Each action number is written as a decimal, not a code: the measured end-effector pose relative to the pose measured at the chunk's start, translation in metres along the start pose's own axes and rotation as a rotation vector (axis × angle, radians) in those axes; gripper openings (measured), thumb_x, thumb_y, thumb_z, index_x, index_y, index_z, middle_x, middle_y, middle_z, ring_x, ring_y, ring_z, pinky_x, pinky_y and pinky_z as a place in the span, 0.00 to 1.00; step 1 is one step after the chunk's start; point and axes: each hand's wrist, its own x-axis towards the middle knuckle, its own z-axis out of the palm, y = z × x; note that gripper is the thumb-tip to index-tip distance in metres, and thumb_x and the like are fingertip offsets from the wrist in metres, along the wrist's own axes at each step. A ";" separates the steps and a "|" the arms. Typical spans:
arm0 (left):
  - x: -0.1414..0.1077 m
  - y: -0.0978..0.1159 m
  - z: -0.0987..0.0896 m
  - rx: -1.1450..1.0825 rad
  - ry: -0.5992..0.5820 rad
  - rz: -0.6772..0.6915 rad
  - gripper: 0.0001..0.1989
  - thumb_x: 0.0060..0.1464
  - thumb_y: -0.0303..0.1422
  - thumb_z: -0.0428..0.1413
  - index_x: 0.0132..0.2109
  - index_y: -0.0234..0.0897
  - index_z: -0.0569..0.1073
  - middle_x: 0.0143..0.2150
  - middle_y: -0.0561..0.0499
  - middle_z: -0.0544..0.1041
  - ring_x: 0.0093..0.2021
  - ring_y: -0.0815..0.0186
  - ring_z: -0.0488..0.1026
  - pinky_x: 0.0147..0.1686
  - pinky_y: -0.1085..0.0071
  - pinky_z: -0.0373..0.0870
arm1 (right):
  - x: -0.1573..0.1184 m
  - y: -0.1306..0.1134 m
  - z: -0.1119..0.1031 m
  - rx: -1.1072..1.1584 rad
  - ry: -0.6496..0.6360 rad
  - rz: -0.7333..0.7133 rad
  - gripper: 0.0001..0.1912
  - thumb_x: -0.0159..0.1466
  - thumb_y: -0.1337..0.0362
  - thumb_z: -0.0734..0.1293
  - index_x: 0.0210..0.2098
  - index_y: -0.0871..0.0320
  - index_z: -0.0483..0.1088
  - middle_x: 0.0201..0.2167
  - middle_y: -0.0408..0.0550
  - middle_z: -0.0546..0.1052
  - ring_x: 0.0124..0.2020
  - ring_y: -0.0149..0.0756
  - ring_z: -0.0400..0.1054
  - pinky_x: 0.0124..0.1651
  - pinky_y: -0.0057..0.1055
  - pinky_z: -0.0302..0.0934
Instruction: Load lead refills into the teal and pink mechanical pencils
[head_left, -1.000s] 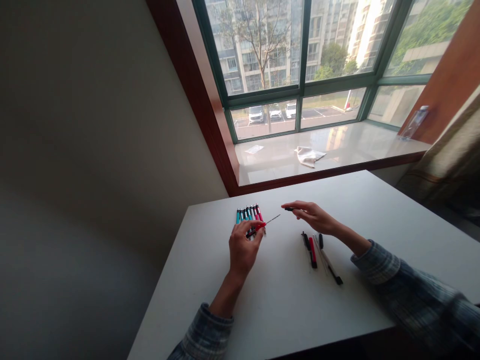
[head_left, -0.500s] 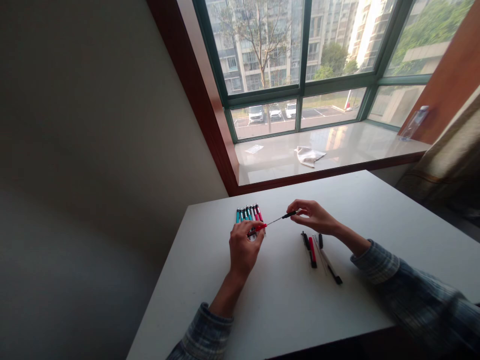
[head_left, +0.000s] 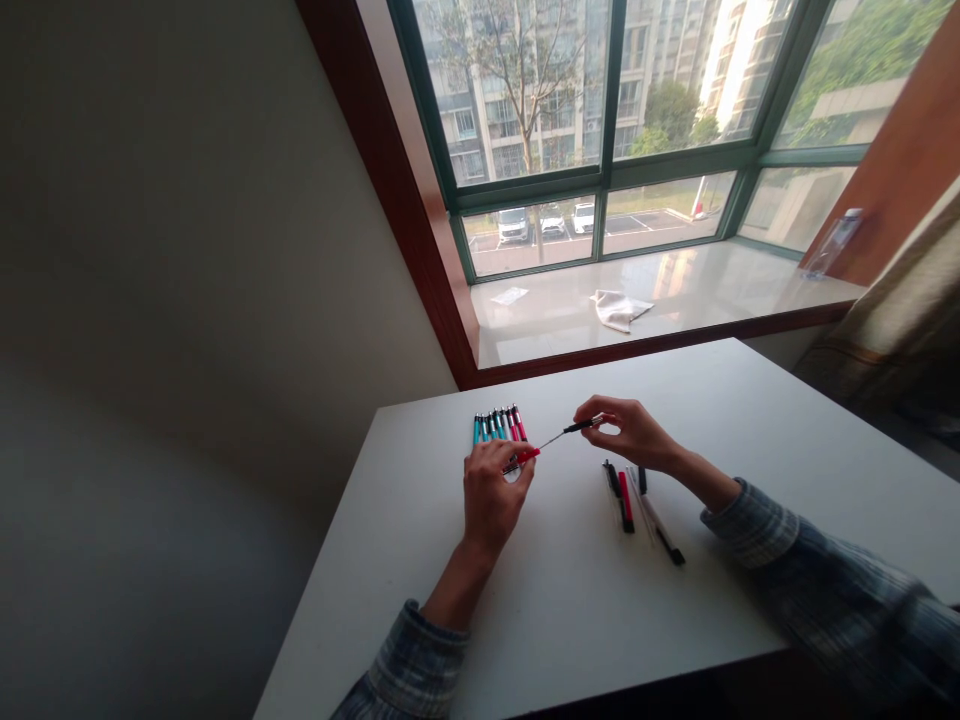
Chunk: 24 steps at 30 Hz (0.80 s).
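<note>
My left hand [head_left: 491,495] grips a red-and-black pen body [head_left: 526,455], its fingers hiding most of it. My right hand [head_left: 626,432] pinches a thin pen refill [head_left: 559,438] with a black end, and the refill's fine far end meets the red end of the pen body. Just beyond my left fingers lies a tight row of several teal and red pens [head_left: 497,428]. Loose black, red and clear pen parts [head_left: 627,503] lie on the table below my right hand.
The white table [head_left: 570,620] has a near corner and edges on all visible sides. Beyond it is a window sill [head_left: 660,300] with a crumpled cloth [head_left: 621,311] and a clear bottle [head_left: 831,245]. A curtain [head_left: 892,320] hangs at right.
My left hand has shifted up and to the right, bringing the pen body closer to my right hand. The refill now reaches the red end. The loose parts stay put.
</note>
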 end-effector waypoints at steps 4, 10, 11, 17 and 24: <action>0.000 0.000 0.001 0.017 0.002 0.019 0.05 0.60 0.30 0.62 0.42 0.46 0.80 0.42 0.54 0.83 0.46 0.56 0.74 0.48 0.57 0.66 | 0.000 0.000 -0.001 -0.006 -0.028 -0.006 0.10 0.65 0.60 0.71 0.43 0.56 0.78 0.40 0.49 0.81 0.42 0.41 0.77 0.49 0.44 0.74; -0.001 0.003 0.000 0.012 0.000 0.038 0.05 0.60 0.30 0.62 0.42 0.46 0.80 0.42 0.54 0.83 0.46 0.56 0.75 0.49 0.57 0.66 | 0.000 0.000 0.003 0.039 -0.071 0.016 0.14 0.64 0.55 0.73 0.44 0.57 0.79 0.41 0.50 0.82 0.43 0.42 0.78 0.49 0.43 0.75; -0.001 0.004 0.000 0.008 -0.003 0.045 0.05 0.60 0.31 0.62 0.42 0.46 0.81 0.42 0.53 0.83 0.46 0.56 0.74 0.49 0.57 0.66 | 0.000 0.000 0.005 0.052 -0.063 0.022 0.14 0.63 0.54 0.74 0.43 0.57 0.78 0.40 0.50 0.82 0.42 0.42 0.78 0.49 0.43 0.75; -0.001 0.007 0.001 0.012 -0.052 0.068 0.04 0.60 0.32 0.62 0.43 0.46 0.81 0.42 0.53 0.82 0.46 0.56 0.74 0.49 0.57 0.65 | -0.003 0.003 0.017 0.082 -0.058 0.041 0.16 0.61 0.52 0.75 0.40 0.57 0.78 0.36 0.49 0.81 0.39 0.41 0.77 0.48 0.43 0.75; -0.001 0.008 0.000 -0.005 -0.063 0.084 0.03 0.61 0.33 0.62 0.42 0.45 0.80 0.41 0.52 0.82 0.47 0.55 0.74 0.51 0.56 0.64 | -0.003 0.001 0.018 0.075 -0.067 0.018 0.16 0.62 0.51 0.74 0.41 0.57 0.78 0.37 0.49 0.82 0.39 0.41 0.78 0.47 0.42 0.75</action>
